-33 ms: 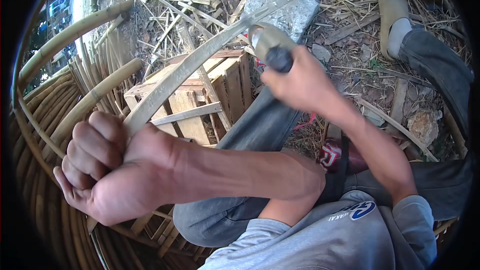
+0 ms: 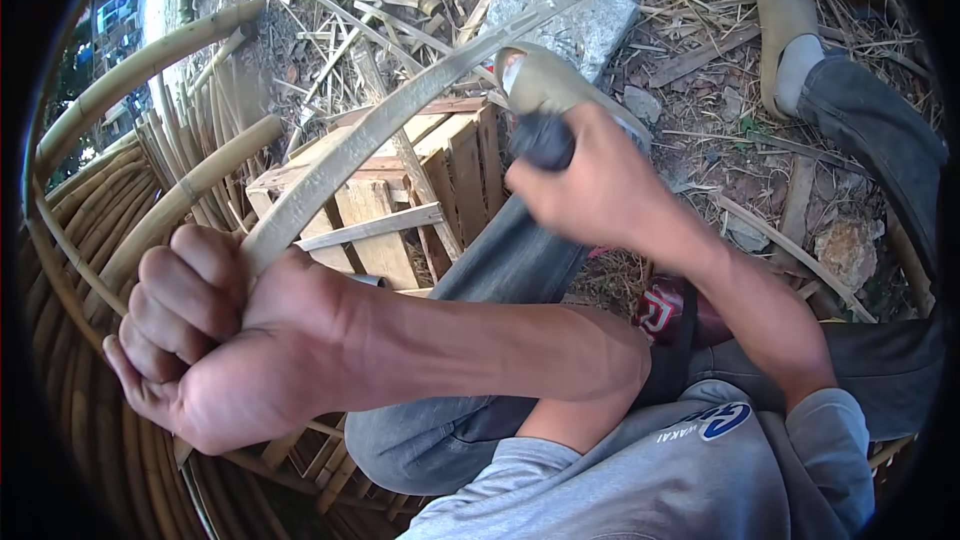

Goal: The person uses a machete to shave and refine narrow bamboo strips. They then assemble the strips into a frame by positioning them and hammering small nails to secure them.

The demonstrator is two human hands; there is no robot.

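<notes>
My left hand [image 2: 225, 340] is closed in a fist around the near end of a long, pale bamboo strip [image 2: 375, 132]. The strip slants up and to the right, and its far end lies over a grey stone block [image 2: 575, 15]. To the right of the strip, my right hand [image 2: 600, 175] is wrapped around a dark, rounded handle [image 2: 543, 142]. The rest of that tool is hidden or too blurred to make out. Just beyond the handle is my tan shoe [image 2: 548, 82], close beside the strip and the block.
Under the strip stands a wooden slatted crate [image 2: 375, 225]. Thick bamboo poles [image 2: 150, 55] and stacked canes [image 2: 85, 340] fill the left side. Split bamboo scraps and dry straw litter the ground around the block. A brown rock [image 2: 848, 250] lies at the right.
My right hand has moved slightly toward me and to the left with the dark handle. The left hand and bamboo strip have shifted only a little.
</notes>
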